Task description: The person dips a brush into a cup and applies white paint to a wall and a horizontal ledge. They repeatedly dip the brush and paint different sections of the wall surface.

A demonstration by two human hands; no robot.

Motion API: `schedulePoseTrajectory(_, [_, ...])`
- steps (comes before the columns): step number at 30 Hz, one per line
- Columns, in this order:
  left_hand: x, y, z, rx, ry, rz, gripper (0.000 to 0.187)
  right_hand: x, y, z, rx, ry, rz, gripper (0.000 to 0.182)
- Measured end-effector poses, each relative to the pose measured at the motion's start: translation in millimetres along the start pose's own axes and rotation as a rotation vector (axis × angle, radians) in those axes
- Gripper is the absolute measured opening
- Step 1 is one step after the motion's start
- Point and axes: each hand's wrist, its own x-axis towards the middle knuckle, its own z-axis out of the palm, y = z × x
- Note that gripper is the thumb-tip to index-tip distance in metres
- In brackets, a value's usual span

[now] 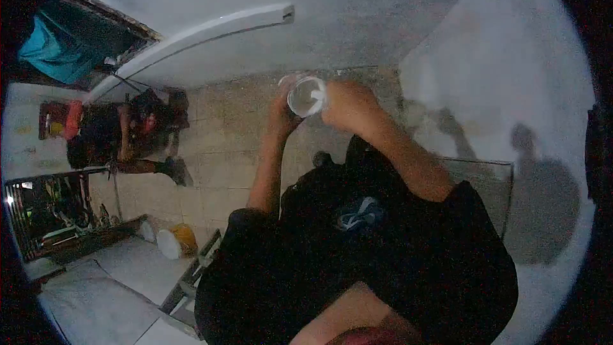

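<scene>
In front of my body, I hold up a round, pale container (301,103) with a white rim, its open top facing me. My left hand (283,114) is wrapped around its left side, and part of the fingers is hidden behind it. My right hand (348,103) is closed at the container's right rim. A small white piece (317,94) shows at its fingertips, over the container's mouth; its kind is too blurred to tell. What lies inside the container cannot be made out.
Another person (96,131) in dark clothing is at the left. A yellow bucket (185,239) lies beyond my left elbow, near a metal-framed item (191,278). Teal cloth (54,48) hangs at upper left. A long white strip (217,29) runs along the wall. Tiled floor (223,147) lies below.
</scene>
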Motion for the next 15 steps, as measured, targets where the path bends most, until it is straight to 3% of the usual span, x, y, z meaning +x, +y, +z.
schedulePoseTrajectory(5, [-12,-17,-10,-0.050,-0.026,-0.068,0.077,-3,1,5,0.056,-0.012,-0.058,0.022])
schedulePoseTrajectory(9, [-14,4,-23,0.062,-0.037,-0.057,0.074,-9,-3,6,0.044,-0.020,-0.066,0.024])
schedulePoseTrajectory(12, [-15,4,-29,0.129,-0.192,-0.262,0.070,-4,9,8,-0.002,-0.068,-0.102,0.024])
schedulePoseTrajectory(14, [-11,13,-32,0.007,-0.029,-0.182,0.068,-17,-5,-19,0.072,-0.139,-0.033,0.023])
schedulePoseTrajectory(15, [-5,23,-38,-0.014,-0.015,-0.245,0.069,-19,1,-17,0.131,-0.100,-0.024,0.024])
